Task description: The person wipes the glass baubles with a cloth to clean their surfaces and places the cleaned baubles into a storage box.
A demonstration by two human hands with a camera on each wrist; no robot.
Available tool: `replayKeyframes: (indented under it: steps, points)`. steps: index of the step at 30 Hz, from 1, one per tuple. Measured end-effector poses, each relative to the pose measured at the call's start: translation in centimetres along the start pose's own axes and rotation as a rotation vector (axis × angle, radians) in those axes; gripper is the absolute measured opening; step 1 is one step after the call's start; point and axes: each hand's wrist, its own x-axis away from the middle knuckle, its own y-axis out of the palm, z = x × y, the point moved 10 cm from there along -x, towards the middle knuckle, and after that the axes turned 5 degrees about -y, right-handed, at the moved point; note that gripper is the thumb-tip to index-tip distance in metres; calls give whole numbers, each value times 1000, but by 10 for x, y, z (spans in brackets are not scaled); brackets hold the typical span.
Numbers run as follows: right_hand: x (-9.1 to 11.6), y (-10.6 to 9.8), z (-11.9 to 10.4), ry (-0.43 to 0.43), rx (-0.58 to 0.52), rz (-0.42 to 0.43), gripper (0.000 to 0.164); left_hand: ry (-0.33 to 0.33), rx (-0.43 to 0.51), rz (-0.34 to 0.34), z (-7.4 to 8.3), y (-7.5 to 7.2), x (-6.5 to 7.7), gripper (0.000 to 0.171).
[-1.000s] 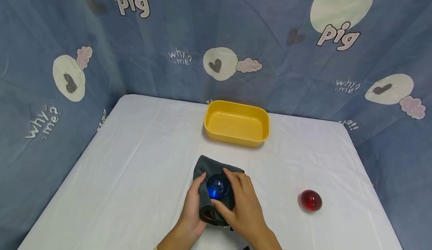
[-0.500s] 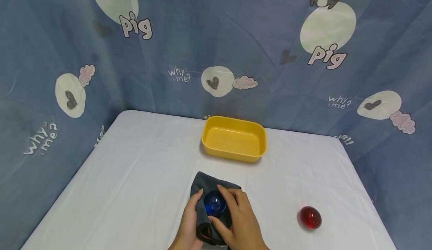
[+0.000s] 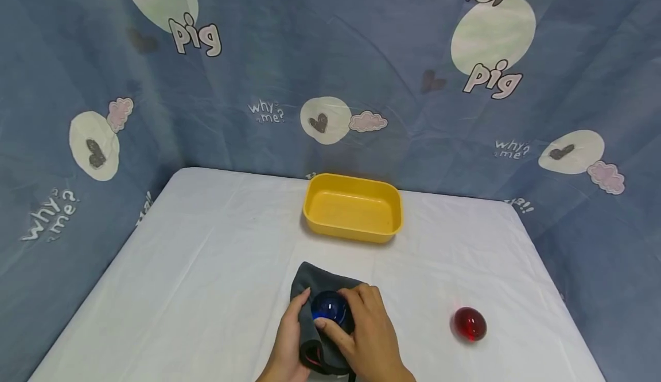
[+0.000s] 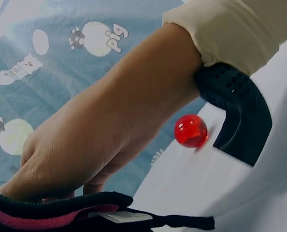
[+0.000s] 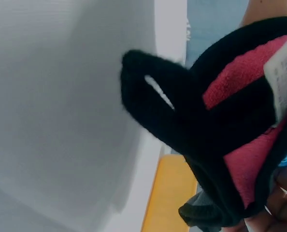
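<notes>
In the head view, my left hand [image 3: 286,339] grips a dark grey cloth [image 3: 317,279] from its left side. The cloth has black edging, and its near edge is curled. A clear blue ball [image 3: 329,304] rests against it. My right hand [image 3: 372,330] pinches the ball, thumb across its near side and fingers at its right. Seen by the right wrist camera, the cloth [image 5: 250,179] shows a pink underside, a white label and a black hanging loop [image 5: 143,104]. In the left wrist view my right hand [image 4: 76,150] reaches over the cloth [image 4: 42,217]; its fingertips are hidden.
A yellow rectangular tray [image 3: 353,236] stands at the back of the white-covered table [image 3: 206,290]. To the right of my hands lies a clear red ball [image 3: 470,324]. Blue printed curtain [image 3: 413,129] encloses the back and sides.
The head view has tilted up, so everything on the table sits lower. My right thumb has shifted further across the blue ball. Both hands stay at the cloth.
</notes>
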Motion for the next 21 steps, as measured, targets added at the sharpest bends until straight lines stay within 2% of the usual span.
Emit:
replayKeyframes:
  steps: [4,6,10,15,18,21]
  points:
    - [2,3,-2,-35,-22,-46,70,11,-14,27,5,-1,0,73]
    - [3,4,-5,-65,-28,-59,72,8,-23,37,6,-2,-1,73]
    - [8,5,-10,-77,-57,-63,62,-14,-28,32,0,-6,5,75]
    - [8,4,-8,-22,-59,-41,55,-14,-33,60,-4,-7,9,75]
    - [1,-1,-3,-6,-42,-17,56,-6,-33,103,1,-5,6,75]
    - [-11,-6,1,-16,-48,-15,61,36,-28,102,13,3,0,73]
